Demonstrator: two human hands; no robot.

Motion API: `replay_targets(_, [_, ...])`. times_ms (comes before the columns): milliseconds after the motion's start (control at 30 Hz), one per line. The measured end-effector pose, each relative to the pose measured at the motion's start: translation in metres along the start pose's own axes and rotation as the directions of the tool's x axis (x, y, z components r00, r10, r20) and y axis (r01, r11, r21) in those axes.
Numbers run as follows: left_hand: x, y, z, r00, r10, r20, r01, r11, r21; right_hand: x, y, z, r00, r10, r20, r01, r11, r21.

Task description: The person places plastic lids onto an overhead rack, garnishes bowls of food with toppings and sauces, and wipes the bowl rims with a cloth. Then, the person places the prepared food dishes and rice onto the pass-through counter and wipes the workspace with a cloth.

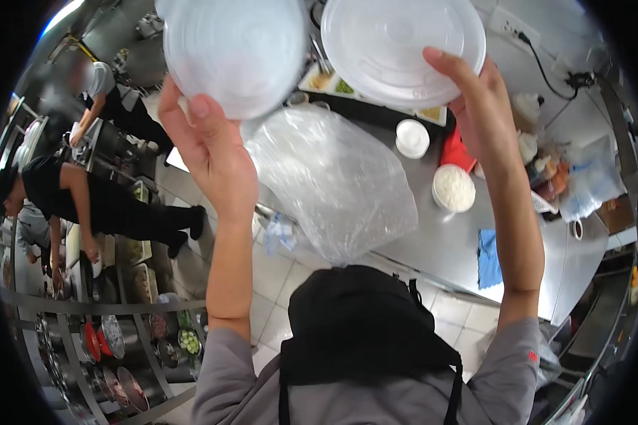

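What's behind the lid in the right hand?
White trays peek out around the lower edge of the lid, one holding something green. What's straight behind its middle is covered.

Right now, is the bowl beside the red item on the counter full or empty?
Full: grainy white food fills the bowl to about its rim.

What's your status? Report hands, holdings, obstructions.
Left hand gripping blurred, round, translucent plastic piece. Right hand gripping round, translucent white plastic lid. Large clear plastic bag covers part of grey metal counter; neither hand visibly blocked.
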State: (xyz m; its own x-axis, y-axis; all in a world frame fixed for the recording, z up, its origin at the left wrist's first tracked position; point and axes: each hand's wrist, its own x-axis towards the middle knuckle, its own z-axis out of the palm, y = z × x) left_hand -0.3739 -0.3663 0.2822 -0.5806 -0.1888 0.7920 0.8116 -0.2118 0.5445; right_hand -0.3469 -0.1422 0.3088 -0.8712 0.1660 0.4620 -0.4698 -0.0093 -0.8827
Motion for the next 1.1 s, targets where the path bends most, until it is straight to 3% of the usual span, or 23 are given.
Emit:
replay_targets(67, [-0.015,-0.003,0.003,0.988,0.111,0.107,-0.122,0.987,0.103,-0.014,0.005,-0.001,0.999,0.047,-0.006,-0.048,0.998,-0.045])
replay_targets(133, [-0.034,-0.007,0.017,0.963,0.207,0.173,-0.223,0.972,0.078,-0.03,0.004,0.002,0.996,0.089,0.002,-0.088,0.988,-0.124])
replay_targets(167, [-0.042,-0.011,0.022,0.941,0.252,0.224,-0.283,0.952,0.116,-0.04,0.008,0.009,0.992,0.05,-0.112,-0.064,0.99,-0.126])
replay_targets(200, [-0.048,-0.015,0.026,0.914,0.295,0.277,-0.344,0.927,0.149,-0.049,0.003,0.013,0.995,0.048,-0.087,-0.057,0.993,-0.101])
replay_targets(333, [-0.066,-0.023,0.044,0.861,0.318,0.398,-0.406,0.9,0.16,-0.071,-0.009,-0.001,0.997,-0.013,0.071,0.016,0.999,-0.036])
replay_targets(433, [-0.074,-0.021,0.05,0.825,0.261,0.501,-0.453,0.836,0.309,-0.076,-0.012,0.002,0.999,-0.032,-0.035,0.029,0.995,-0.096])
replay_targets(567, [-0.078,-0.017,0.068,0.769,0.34,0.541,-0.549,0.784,0.288,-0.079,-0.01,-0.007,0.994,-0.102,-0.045,0.097,0.99,-0.107])
replay_targets(733, [-0.079,-0.011,0.073,0.72,0.369,0.588,-0.618,0.727,0.301,-0.084,-0.004,-0.022,0.976,-0.198,0.09,0.192,0.979,0.073])
replay_targets(833, [-0.081,-0.01,0.072,0.682,0.372,0.63,-0.666,0.672,0.323,-0.084,-0.005,-0.022,0.983,-0.161,0.088,0.149,0.98,0.136])
replay_targets(967, [-0.081,-0.029,0.072,0.603,0.497,0.624,-0.766,0.579,0.279,-0.084,-0.008,-0.018,0.999,-0.039,-0.005,0.039,0.994,0.098])
replay_targets(1033, [-0.082,-0.023,0.075,0.64,0.451,0.622,-0.724,0.624,0.294,-0.082,-0.003,-0.021,0.998,0.041,-0.037,-0.04,0.998,0.048])
replay_targets(1100, [-0.092,-0.003,0.082,0.735,0.299,0.608,-0.575,0.75,0.326,-0.08,0.015,-0.036,0.992,0.123,-0.035,-0.125,0.991,-0.052])
